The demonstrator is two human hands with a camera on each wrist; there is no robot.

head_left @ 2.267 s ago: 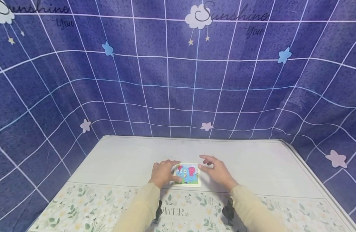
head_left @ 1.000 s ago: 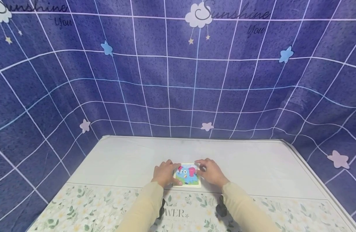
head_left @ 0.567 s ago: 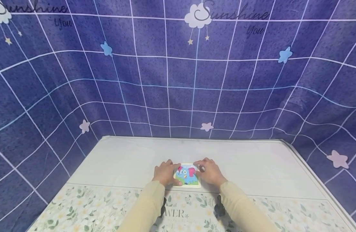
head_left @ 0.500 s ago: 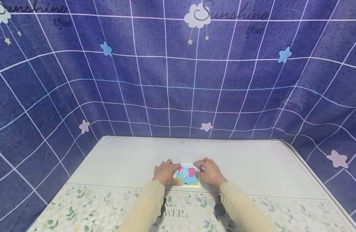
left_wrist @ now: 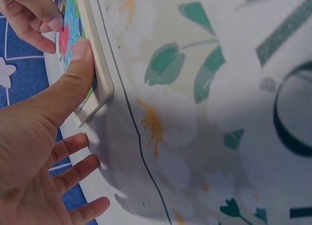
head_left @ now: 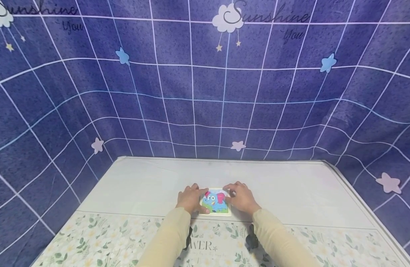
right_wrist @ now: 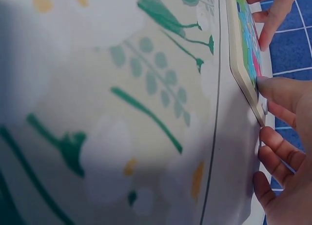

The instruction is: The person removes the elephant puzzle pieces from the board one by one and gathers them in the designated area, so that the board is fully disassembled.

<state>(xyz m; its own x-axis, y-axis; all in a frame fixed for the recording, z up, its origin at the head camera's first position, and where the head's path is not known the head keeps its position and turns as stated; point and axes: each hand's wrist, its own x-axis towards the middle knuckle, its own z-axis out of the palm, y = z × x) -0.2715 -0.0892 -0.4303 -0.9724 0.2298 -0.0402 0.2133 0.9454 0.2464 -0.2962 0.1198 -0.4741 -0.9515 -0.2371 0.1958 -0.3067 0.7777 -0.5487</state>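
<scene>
A small jigsaw puzzle (head_left: 214, 203) with a blue, pink-eared elephant lies flat in a pale frame at the middle of the table. My left hand (head_left: 189, 199) spans its left side, the index finger at the far left corner. In the left wrist view, the left thumb (left_wrist: 78, 71) rests on the picture by the frame, with the other fingers spread beyond the corner. My right hand (head_left: 242, 198) is at the right side, index finger near the far right corner. The right thumb (right_wrist: 280, 91) touches the picture's edge in the right wrist view; its other fingers bend loosely.
The white table cover (head_left: 144, 181) has a floral printed band (head_left: 104, 237) at the near side. A blue gridded curtain (head_left: 205, 85) with stars and clouds hangs behind the table and along both sides.
Since the earliest frame, my right hand has come in leftward and its thumb and index finger have reached the puzzle. My left thumb has slid slightly nearer. Little has moved in the last half second.
</scene>
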